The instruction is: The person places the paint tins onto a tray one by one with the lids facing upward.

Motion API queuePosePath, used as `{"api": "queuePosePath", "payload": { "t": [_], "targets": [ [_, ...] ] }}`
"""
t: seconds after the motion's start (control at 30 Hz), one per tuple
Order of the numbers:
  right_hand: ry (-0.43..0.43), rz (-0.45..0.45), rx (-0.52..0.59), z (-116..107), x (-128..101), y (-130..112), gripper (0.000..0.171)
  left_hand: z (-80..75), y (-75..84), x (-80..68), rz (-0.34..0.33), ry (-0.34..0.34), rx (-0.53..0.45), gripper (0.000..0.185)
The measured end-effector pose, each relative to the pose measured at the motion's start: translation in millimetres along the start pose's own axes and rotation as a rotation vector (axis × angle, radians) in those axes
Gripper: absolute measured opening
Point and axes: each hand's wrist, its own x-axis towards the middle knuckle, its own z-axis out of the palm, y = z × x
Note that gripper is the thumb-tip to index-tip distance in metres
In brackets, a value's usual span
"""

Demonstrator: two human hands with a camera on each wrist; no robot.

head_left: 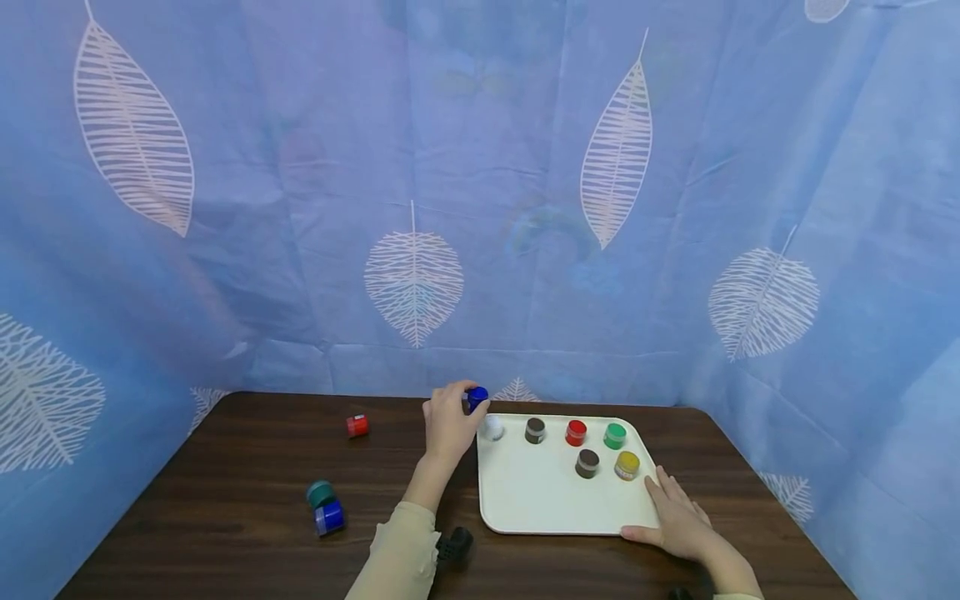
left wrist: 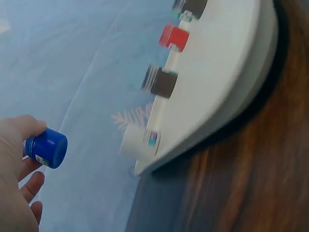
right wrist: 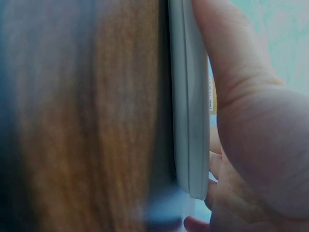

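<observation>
Blue is the colour in your left hand (head_left: 448, 425): its fingers are curled round a small blue-capped jar (head_left: 477, 397), held in the air just off the far left corner of the white tray (head_left: 540, 500). Your right hand (head_left: 678, 521) lies with straight fingers on the tray's near right corner, thumb along the edge, gripping nothing (it seems to steady the tray).

You look to be midway through carrying this jar to the tray. Six jars stand there: a white one (head_left: 492, 427), a dark brown one (head_left: 535, 430), a red one (head_left: 575, 432) and a green one (head_left: 614, 435) in the far row, then another brown one (head_left: 587, 462) and a yellow one (head_left: 627, 465) nearer you. Setting the blue jar down would call for a short move right over the rim to a bare spot, upright, without knocking the white jar.

Out on the dark wooden table (head_left: 247, 467) lie a red jar (head_left: 357, 426), and a teal jar (head_left: 320, 493) touching a second blue jar (head_left: 329, 517).

The jars carry small labels, but nothing on them can be read; the left wrist view is blurred.
</observation>
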Motion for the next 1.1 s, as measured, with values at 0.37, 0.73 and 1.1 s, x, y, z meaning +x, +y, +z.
{"api": "queuePosePath", "payload": {
  "t": [0.37,0.73,1.1],
  "targets": [
    [0.003,-0.001,-0.01,-2,0,-1,0.107,15.4,26.5,-13.8,0.161,-0.107,0.022,0.036],
    [-0.014,0.005,-0.003,-5,-2,-6,0.106,33.0,31.1,-24.2,0.14,-0.373,-0.042,0.04],
    [-0.02,0.009,0.009,-3,-2,-3,0.107,38.2,47.8,-34.3,0.231,-0.558,0.14,0.037]
  ]
}}
